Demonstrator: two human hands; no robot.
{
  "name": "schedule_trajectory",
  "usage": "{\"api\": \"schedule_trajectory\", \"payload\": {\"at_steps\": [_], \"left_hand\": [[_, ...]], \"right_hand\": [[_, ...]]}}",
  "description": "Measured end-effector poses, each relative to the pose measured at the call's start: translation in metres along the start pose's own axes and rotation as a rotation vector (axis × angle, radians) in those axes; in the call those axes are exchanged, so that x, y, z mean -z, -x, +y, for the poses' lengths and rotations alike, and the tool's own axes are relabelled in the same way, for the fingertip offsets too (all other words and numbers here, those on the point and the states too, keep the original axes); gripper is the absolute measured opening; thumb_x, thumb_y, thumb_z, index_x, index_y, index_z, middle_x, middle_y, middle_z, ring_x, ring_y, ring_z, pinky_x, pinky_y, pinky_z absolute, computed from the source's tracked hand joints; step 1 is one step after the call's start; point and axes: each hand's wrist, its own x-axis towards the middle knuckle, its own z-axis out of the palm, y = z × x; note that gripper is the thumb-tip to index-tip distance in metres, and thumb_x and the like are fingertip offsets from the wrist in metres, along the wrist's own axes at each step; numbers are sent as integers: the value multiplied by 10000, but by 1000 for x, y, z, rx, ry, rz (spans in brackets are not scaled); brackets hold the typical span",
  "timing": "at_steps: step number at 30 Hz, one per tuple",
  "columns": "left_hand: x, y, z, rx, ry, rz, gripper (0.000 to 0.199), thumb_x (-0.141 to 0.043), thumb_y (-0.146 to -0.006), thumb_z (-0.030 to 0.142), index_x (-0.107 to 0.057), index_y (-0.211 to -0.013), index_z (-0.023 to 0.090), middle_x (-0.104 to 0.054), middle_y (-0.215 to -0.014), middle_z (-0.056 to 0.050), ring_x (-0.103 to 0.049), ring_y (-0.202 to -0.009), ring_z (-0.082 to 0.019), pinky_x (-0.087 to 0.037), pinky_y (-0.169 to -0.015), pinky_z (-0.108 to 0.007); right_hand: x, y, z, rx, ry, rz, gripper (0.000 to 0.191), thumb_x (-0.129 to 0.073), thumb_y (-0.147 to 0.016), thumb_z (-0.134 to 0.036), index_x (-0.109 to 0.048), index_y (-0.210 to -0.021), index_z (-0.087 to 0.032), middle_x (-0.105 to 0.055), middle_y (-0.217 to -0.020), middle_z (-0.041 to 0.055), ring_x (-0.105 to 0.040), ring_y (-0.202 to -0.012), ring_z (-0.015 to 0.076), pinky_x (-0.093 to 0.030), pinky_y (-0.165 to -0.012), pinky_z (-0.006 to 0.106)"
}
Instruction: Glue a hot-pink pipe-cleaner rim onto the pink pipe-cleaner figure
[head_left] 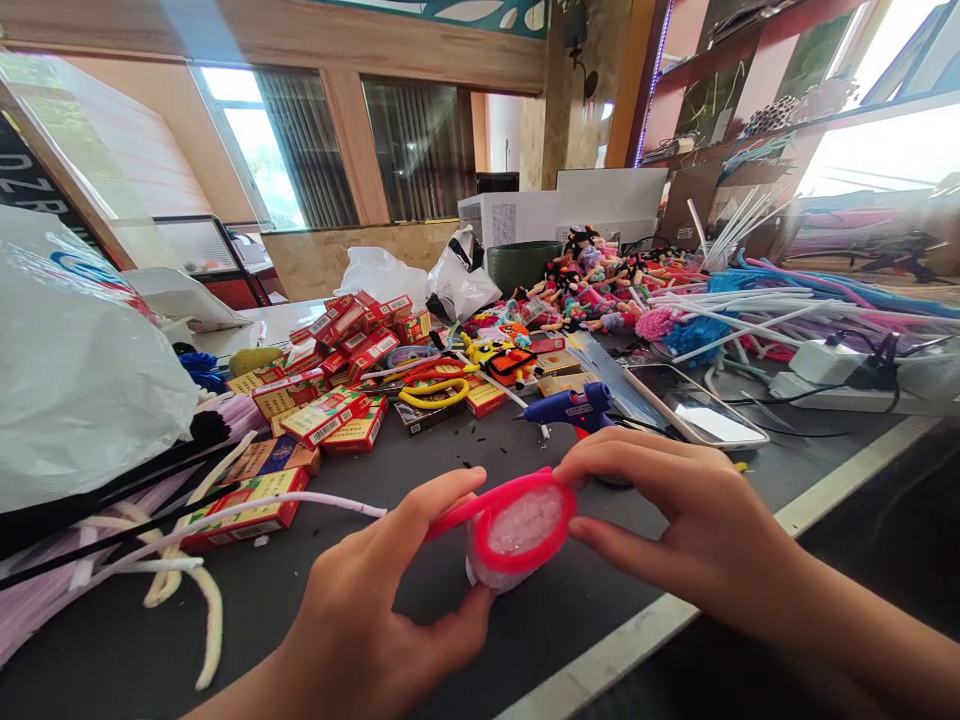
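Observation:
Between my hands is a short, pale, translucent cylinder (525, 522), tilted so that its top faces me. A hot-pink fuzzy strip (491, 497), like a pipe cleaner, rings the top edge, and its tail runs off to the left. My left hand (390, 570) grips the cylinder's left side, thumb low and index finger along the strip's tail. With thumb and forefinger, my right hand (667, 520) pinches the pink ring at its right edge. Just behind lies a blue hot glue gun (574, 405), its nozzle pointing left.
Small red and yellow boxes (337, 415) are piled at the left, near a white plastic bag (82, 350). Yellow-handled pliers (435, 393) lie behind the glue gun. A phone (697, 403) and a power strip (840, 390) sit at the right. Colourful dolls (592, 285) are heaped at the back.

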Motion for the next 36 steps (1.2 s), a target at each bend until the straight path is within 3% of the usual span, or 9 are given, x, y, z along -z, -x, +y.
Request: {"api": "schedule_trajectory", "payload": {"at_steps": [11,18,25,36], "left_hand": [[2,-1,1,5,-6,4,574,-636,-762,218,-439,-1284,357,-699,-1170,74,-721,-939,-86,-502,-909,-88],[-3,-3,11,187,114,42,566,-683,-653,278,-544,-1199,337,-726,-1037,25,-723,-898,-222,-594,-848,-301],[-1,-14,15,125,207,49,396,-711,-666,223,-611,-1016,380,-712,-924,131,-681,-770,-116,-533,-733,-160],[0,-15,21,129,212,38,290,-649,-734,208,-643,-1001,322,-725,-899,86,-690,-776,-129,-548,-727,-208]], "right_hand": [[-5,0,1,-67,-114,48,112,-600,-805,-175,-657,-899,-194,-707,-828,-27,-638,-744,79,-491,-699,134],[-6,-2,-8,-130,-163,39,127,-580,-767,-153,-649,-868,-187,-718,-819,13,-662,-745,142,-523,-692,210],[-6,-2,-9,-127,-180,36,128,-590,-773,-153,-651,-881,-184,-714,-813,13,-651,-741,143,-513,-683,229],[-5,0,-9,-216,-224,-32,134,-575,-795,-141,-640,-898,-195,-690,-847,2,-626,-769,119,-505,-716,229]]}}
